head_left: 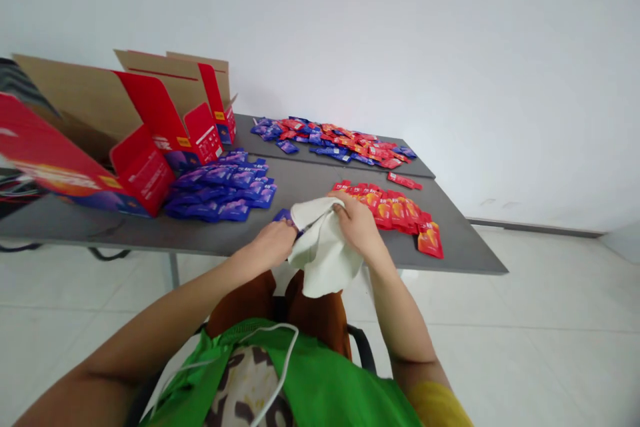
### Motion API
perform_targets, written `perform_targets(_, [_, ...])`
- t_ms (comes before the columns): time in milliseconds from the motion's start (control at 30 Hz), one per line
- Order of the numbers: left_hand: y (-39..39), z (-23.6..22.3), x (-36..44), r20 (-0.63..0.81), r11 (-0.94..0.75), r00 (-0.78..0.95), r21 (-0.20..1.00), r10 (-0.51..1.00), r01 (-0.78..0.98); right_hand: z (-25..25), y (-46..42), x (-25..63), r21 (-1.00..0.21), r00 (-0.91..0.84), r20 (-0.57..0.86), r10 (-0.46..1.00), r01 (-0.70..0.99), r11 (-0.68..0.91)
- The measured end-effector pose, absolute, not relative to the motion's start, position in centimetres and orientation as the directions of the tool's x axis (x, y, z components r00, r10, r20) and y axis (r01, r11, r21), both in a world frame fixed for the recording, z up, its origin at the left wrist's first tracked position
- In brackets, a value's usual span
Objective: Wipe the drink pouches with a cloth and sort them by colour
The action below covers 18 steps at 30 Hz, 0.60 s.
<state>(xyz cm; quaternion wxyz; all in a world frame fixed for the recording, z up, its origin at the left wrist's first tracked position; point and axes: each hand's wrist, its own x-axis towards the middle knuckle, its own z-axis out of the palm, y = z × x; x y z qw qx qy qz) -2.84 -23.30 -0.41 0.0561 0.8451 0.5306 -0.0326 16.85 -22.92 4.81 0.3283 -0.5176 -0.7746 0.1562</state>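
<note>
A white cloth (323, 250) hangs at the table's front edge, gripped at its top by my right hand (356, 221). My left hand (276, 240) is closed at the cloth's left side, around the end of a purple pouch (283, 215) that is mostly hidden by my fingers and the cloth. Just beyond my right hand lie overlapping rows of red pouches (395, 210) with an orange print. To the left of my left hand, purple pouches (225, 187) are stacked in rows.
Open red cardboard boxes (145, 177) stand on the left of the grey table (300, 177). A mixed heap of red and purple pouches (335, 140) lies along the back by the wall. One single red pouch (404, 181) lies right of centre.
</note>
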Motion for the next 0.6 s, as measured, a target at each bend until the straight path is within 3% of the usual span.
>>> perform_targets(67, [-24.4,-1.8,-3.2,-0.030,-0.425,0.428,0.084,0.903,0.901,4.9,-22.6,17.9,-0.669,-0.180,0.467,0.866,0.569,0.479])
perform_targets(133, [-25.2,-3.4,-3.3,0.055,-0.318,0.315,0.073,0.948,0.945,4.2,-21.8,18.3,-0.715,-0.113,0.528,0.842,0.475,0.512])
perform_targets(233, [-26.0,-4.7,-3.1,0.077,-0.142,0.137,0.067,0.988,0.988,2.0,-20.1,17.0,-0.728,-0.131,0.528,0.839,0.439,0.526])
perform_targets(300, [-26.1,-4.7,-3.2,0.053,-0.118,0.114,0.076,0.992,0.990,0.0,-19.1,15.0,-0.707,-0.235,0.471,0.850,0.476,0.523])
perform_targets(433, [-26.0,-4.1,-3.7,0.059,-0.145,0.141,0.052,0.988,0.988,-3.5,-18.3,10.2,-0.519,-0.497,0.226,0.838,0.666,0.535])
perform_targets(500, [-25.9,-3.9,-4.0,0.052,-0.153,0.151,0.036,0.987,0.988,-4.2,-18.2,8.6,-0.405,-0.556,0.171,0.813,0.713,0.573])
perform_targets(600, [-25.8,-3.9,-4.3,0.055,-0.175,0.173,0.022,0.983,0.984,-4.4,-17.6,7.8,-0.341,-0.608,0.123,0.784,0.716,0.609])
